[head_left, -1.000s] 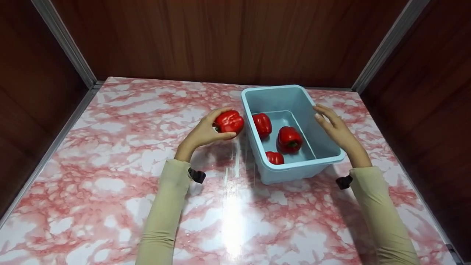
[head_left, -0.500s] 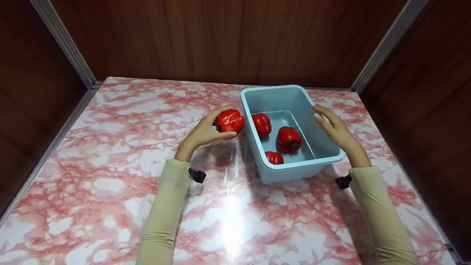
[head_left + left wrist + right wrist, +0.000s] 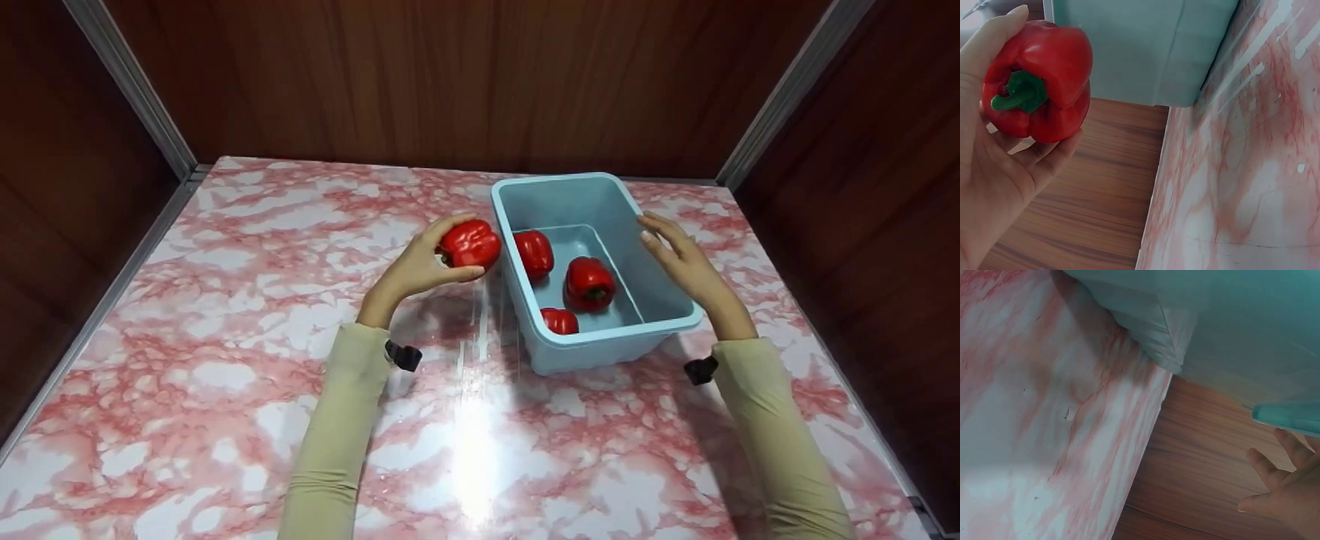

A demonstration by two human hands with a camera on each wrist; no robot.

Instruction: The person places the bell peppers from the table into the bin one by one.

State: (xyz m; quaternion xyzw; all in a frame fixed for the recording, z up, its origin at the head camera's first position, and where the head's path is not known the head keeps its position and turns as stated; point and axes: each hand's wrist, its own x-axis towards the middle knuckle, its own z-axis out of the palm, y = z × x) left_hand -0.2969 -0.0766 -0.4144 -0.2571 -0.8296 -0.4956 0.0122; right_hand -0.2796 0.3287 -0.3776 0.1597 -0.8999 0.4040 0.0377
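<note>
My left hand (image 3: 416, 266) grips a red bell pepper (image 3: 472, 246) between thumb and fingers, just left of the pale blue bin (image 3: 531, 296). In the left wrist view the pepper (image 3: 1053, 73) shows its green stem (image 3: 1024, 93) toward the palm, and the bin's outer wall (image 3: 1123, 50) stands behind it. Three more red bell peppers lie inside the bin: one by the left wall (image 3: 534, 255), one mid-floor (image 3: 589, 285), one partly hidden behind the near rim (image 3: 560, 321). My right hand (image 3: 686, 262) has its fingers extended at the bin's right rim; the right wrist view shows them spread (image 3: 1286, 484) near the rim.
The bin stands right of centre on a red-and-white marbled table (image 3: 225, 375). A dark wood panel (image 3: 420, 82) rises along the back, with side panels and grey metal posts (image 3: 142, 97) at the corners.
My left hand has lifted the bell pepper slightly up and to the right, nearer the bin's left rim. The right hand, bin and the peppers inside look unchanged.
</note>
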